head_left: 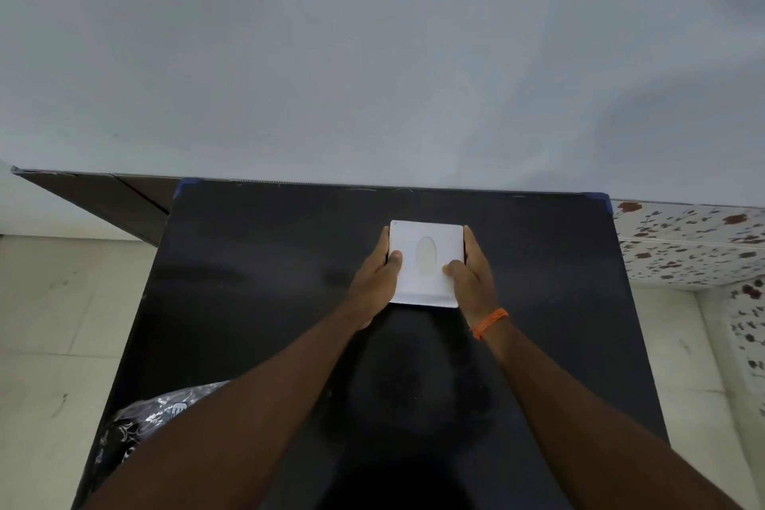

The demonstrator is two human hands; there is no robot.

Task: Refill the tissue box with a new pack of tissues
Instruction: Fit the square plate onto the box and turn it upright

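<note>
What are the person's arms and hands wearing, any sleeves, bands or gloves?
Both forearms are bare, with no sleeves in view and no gloves. The right hand has a thin orange thread band wound around its wrist. The left hand and its wrist carry nothing: no watch, band or ring shows.

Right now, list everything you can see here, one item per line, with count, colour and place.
tissue box: one, white with an oval opening on top, on the table's far middle, held on both sides
table: one, black, centre, against the wall
blue tape: two pieces, on the table's far corners
wall: one, pale grey, behind the table
patterned bag: one, black and white, at the table's near left edge
orange wristband: one, on the right wrist
left hand: one, gripping the box's left side
right hand: one, gripping the box's right side
</note>
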